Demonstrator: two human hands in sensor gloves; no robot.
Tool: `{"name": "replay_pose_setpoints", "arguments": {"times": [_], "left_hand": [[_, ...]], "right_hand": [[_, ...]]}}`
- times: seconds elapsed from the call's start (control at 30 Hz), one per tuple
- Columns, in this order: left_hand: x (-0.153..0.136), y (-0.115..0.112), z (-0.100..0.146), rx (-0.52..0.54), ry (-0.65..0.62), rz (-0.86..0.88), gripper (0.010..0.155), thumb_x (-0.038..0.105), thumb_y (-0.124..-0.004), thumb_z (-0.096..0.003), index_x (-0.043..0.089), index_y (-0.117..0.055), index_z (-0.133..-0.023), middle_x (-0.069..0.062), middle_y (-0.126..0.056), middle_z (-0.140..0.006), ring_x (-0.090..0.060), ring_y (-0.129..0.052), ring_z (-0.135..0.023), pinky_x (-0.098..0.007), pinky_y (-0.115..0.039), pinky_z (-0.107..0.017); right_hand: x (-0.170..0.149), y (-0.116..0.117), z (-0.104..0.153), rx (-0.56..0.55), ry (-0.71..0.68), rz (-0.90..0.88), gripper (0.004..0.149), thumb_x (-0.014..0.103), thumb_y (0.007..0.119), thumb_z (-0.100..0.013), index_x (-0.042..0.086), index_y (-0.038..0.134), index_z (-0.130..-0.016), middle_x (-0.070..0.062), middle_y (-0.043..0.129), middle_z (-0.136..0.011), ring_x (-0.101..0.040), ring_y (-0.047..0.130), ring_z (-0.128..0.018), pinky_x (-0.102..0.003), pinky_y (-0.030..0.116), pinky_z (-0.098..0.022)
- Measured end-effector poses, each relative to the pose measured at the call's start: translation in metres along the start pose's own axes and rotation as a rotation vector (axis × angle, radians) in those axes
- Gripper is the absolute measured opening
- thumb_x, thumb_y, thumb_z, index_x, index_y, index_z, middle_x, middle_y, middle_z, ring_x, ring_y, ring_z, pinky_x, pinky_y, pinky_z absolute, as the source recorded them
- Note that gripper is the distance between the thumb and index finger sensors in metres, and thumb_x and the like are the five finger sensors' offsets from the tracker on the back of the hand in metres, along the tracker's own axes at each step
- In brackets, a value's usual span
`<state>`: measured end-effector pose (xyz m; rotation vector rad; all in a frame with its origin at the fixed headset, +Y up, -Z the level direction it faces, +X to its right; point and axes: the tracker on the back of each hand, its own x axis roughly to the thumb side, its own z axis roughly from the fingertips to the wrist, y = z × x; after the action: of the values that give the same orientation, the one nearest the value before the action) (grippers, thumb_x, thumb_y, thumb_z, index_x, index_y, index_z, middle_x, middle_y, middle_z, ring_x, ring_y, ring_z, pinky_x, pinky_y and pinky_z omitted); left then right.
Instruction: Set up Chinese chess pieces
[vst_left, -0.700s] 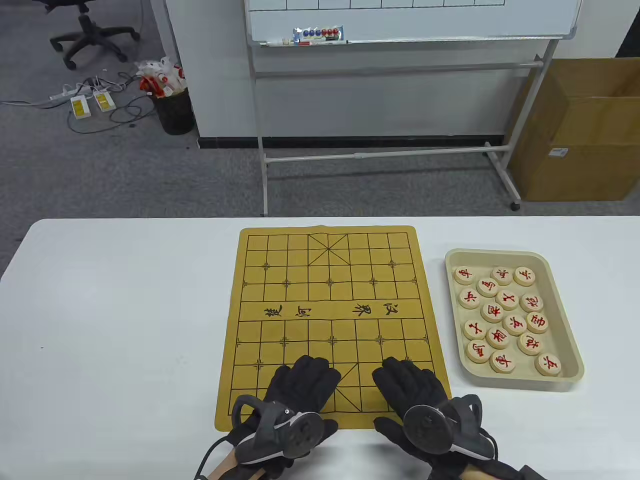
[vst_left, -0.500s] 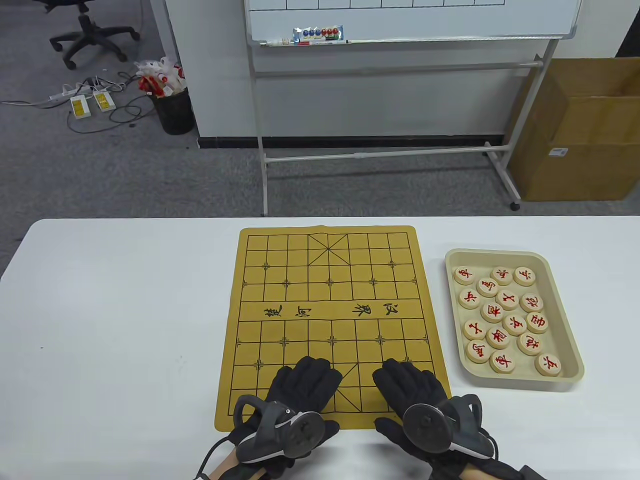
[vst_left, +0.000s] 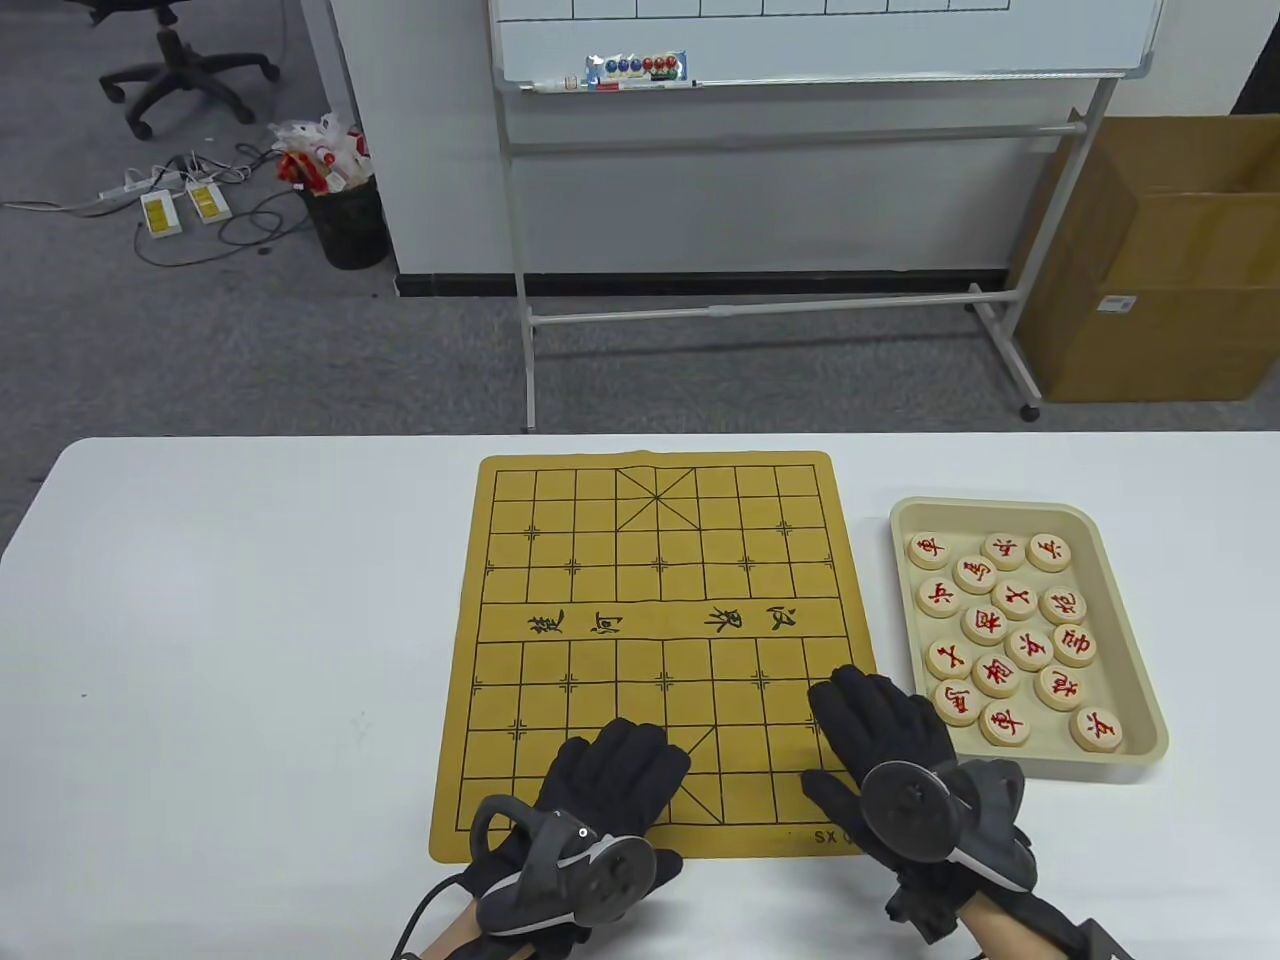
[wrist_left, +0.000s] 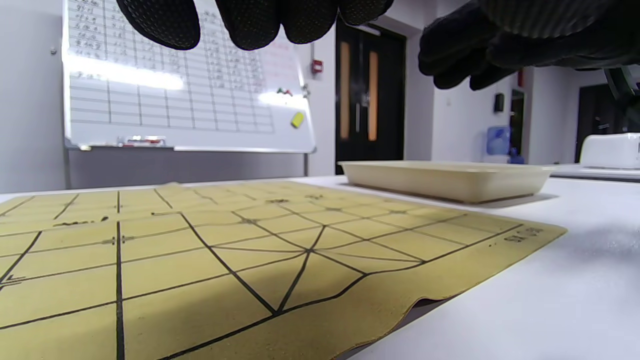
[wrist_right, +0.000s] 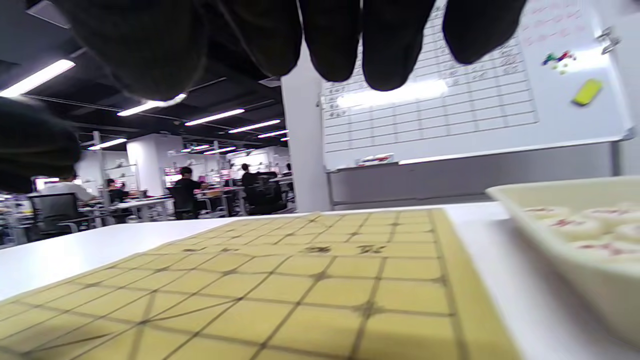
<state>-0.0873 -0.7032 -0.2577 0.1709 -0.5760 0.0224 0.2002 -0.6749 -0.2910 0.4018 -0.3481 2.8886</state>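
Note:
A yellow chess board mat (vst_left: 655, 600) lies on the white table with no pieces on it; it also shows in the left wrist view (wrist_left: 200, 250) and the right wrist view (wrist_right: 325, 280). A beige tray (vst_left: 1135, 640) to its right holds several round wooden pieces with red characters (vst_left: 1000, 625). My left hand (vst_left: 615, 765) rests open and empty over the mat's near edge. My right hand (vst_left: 880, 715) is open and empty above the mat's near right corner, close to the tray's near left side (wrist_right: 550, 250).
A whiteboard on a wheeled stand (vst_left: 800, 150) is beyond the table. A cardboard box (vst_left: 1160, 260) stands on the floor at the right. The white table (vst_left: 250, 650) stretches to the left of the mat.
My right hand has lifted and moved right and forward toward the tray. My left hand has shifted only slightly.

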Motion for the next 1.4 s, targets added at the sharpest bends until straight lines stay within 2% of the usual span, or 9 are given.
{"name": "replay_pose_setpoints", "arguments": {"times": [0.17, 0.27, 0.37, 0.53, 0.67, 0.83, 0.93, 1.07, 1.4], "left_hand": [[0.0, 0.0, 0.0, 0.001, 0.004, -0.004, 0.087, 0.063, -0.063, -0.0355, 0.028, -0.035, -0.109, -0.006, -0.04, -0.119, -0.033, -0.048, -0.112, -0.061, -0.054, -0.078], [0.0, -0.001, 0.0, -0.003, 0.005, -0.007, 0.087, 0.063, -0.063, -0.0354, 0.028, -0.035, -0.109, -0.006, -0.04, -0.119, -0.033, -0.048, -0.112, -0.061, -0.054, -0.078], [0.001, -0.001, 0.0, -0.008, 0.004, -0.009, 0.087, 0.063, -0.063, -0.0355, 0.028, -0.035, -0.109, -0.006, -0.04, -0.119, -0.033, -0.048, -0.112, -0.061, -0.054, -0.078], [-0.001, -0.001, -0.001, -0.01, 0.017, -0.007, 0.086, 0.063, -0.063, -0.0355, 0.028, -0.035, -0.109, -0.006, -0.04, -0.119, -0.033, -0.049, -0.112, -0.061, -0.054, -0.078], [-0.003, -0.002, -0.001, -0.015, 0.026, -0.003, 0.086, 0.063, -0.063, -0.0356, 0.028, -0.035, -0.109, -0.006, -0.041, -0.119, -0.033, -0.049, -0.112, -0.061, -0.054, -0.078], [-0.003, -0.003, -0.002, -0.025, 0.026, -0.001, 0.086, 0.063, -0.063, -0.0356, 0.028, -0.035, -0.109, -0.006, -0.041, -0.119, -0.033, -0.049, -0.112, -0.061, -0.054, -0.078], [-0.003, -0.003, -0.002, -0.035, 0.023, 0.002, 0.086, 0.063, -0.063, -0.0356, 0.028, -0.035, -0.109, -0.006, -0.041, -0.118, -0.033, -0.049, -0.112, -0.061, -0.055, -0.078], [-0.003, -0.004, -0.003, -0.043, 0.022, 0.002, 0.086, 0.063, -0.063, -0.0357, 0.028, -0.035, -0.109, -0.006, -0.041, -0.118, -0.033, -0.049, -0.112, -0.061, -0.055, -0.078], [-0.004, -0.004, -0.003, -0.036, 0.034, 0.001, 0.086, 0.063, -0.063, -0.0357, 0.028, -0.036, -0.109, -0.006, -0.042, -0.118, -0.033, -0.05, -0.112, -0.06, -0.055, -0.078]], "right_hand": [[-0.049, -0.022, -0.01, -0.082, 0.165, 0.007, 0.074, 0.047, 0.076, -0.046, 0.016, 0.056, -0.11, -0.015, 0.058, -0.117, -0.043, 0.065, -0.107, -0.066, 0.052, -0.075], [-0.08, -0.024, -0.013, -0.057, 0.258, 0.011, 0.071, 0.044, 0.077, -0.047, 0.017, 0.057, -0.11, -0.014, 0.059, -0.117, -0.042, 0.066, -0.106, -0.065, 0.053, -0.075], [-0.105, -0.02, -0.022, 0.01, 0.287, 0.029, 0.068, 0.041, 0.08, -0.047, 0.018, 0.06, -0.108, -0.012, 0.063, -0.115, -0.04, 0.07, -0.105, -0.065, 0.054, -0.075], [-0.13, 0.002, -0.051, 0.247, 0.345, 0.192, 0.059, 0.039, 0.085, -0.045, 0.025, 0.072, -0.1, -0.003, 0.078, -0.106, -0.031, 0.082, -0.097, -0.062, 0.058, -0.075], [-0.136, 0.032, -0.07, 0.417, 0.323, 0.267, 0.056, 0.041, 0.087, -0.043, 0.029, 0.076, -0.097, 0.001, 0.084, -0.102, -0.028, 0.083, -0.097, -0.06, 0.058, -0.076], [-0.133, 0.056, -0.078, 0.519, 0.304, 0.359, 0.065, 0.046, 0.089, -0.04, 0.029, 0.072, -0.1, 0.001, 0.081, -0.105, -0.029, 0.077, -0.101, -0.062, 0.053, -0.078], [-0.129, 0.059, -0.079, 0.472, 0.251, 0.387, 0.065, 0.049, 0.091, -0.037, 0.031, 0.075, -0.098, 0.002, 0.086, -0.1, -0.027, 0.078, -0.101, -0.061, 0.053, -0.078], [-0.124, 0.065, -0.078, 0.494, 0.214, 0.446, 0.071, 0.051, 0.092, -0.035, 0.031, 0.071, -0.101, 0.002, 0.082, -0.103, -0.027, 0.076, -0.104, -0.061, 0.053, -0.078], [-0.117, 0.074, -0.075, 0.43, 0.187, 0.548, 0.069, 0.049, 0.092, -0.035, 0.032, 0.072, -0.099, 0.001, 0.083, -0.099, -0.026, 0.081, -0.1, -0.061, 0.054, -0.078]]}}
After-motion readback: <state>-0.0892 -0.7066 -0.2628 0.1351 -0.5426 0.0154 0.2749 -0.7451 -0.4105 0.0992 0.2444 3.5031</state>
